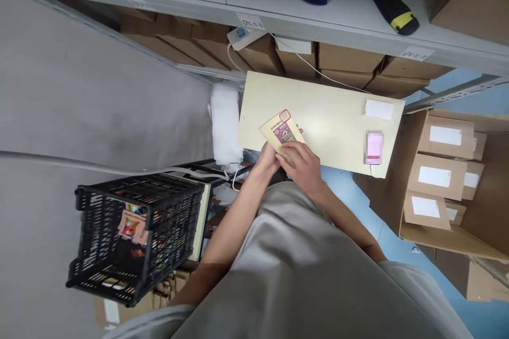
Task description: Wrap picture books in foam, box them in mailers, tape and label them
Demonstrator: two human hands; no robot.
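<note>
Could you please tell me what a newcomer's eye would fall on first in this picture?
Probably the cream packet with its pink picture, held at the centre by the left hand and right hand, against the pale tabletop. Next might come the black plastic crate at lower left, then the large open carton on the right, holding smaller boxes with white labels.

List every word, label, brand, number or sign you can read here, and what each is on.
No text is clear enough to quote.
Cream packet: printed heading and marks inside a red outline, too small.
Left shelf label and right shelf label: dashed codes, too blurred.
White labels on the boxes in the carton: no legible print.
Pink item: pixelated, unreadable.
</note>
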